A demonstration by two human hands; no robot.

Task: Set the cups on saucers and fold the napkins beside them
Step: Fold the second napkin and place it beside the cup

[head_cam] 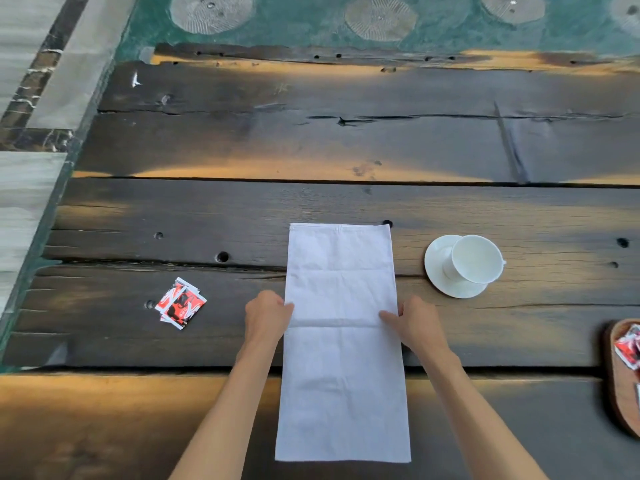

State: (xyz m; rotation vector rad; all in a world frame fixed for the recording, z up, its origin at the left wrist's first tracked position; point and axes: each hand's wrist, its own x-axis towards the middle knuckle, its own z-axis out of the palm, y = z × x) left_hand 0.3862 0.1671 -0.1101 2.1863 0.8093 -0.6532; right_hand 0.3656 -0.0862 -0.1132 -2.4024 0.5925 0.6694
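A white napkin [341, 358] lies flat on the dark wooden table [311, 140] as a long strip running away from me. My left hand [266, 315] rests at its left edge about midway, fingers touching the cloth. My right hand [414, 322] touches the right edge at the same height, fingertips on the fabric. A faint crease crosses the napkin between the two hands. To the right, a white cup [474, 259] stands on a white saucer [438, 271], apart from the napkin.
Red, white and black sachets [180, 303] lie on the table to the left of the napkin. A wooden tray [620, 393] holding more sachets sits at the right edge. The table's left edge borders a tiled floor.
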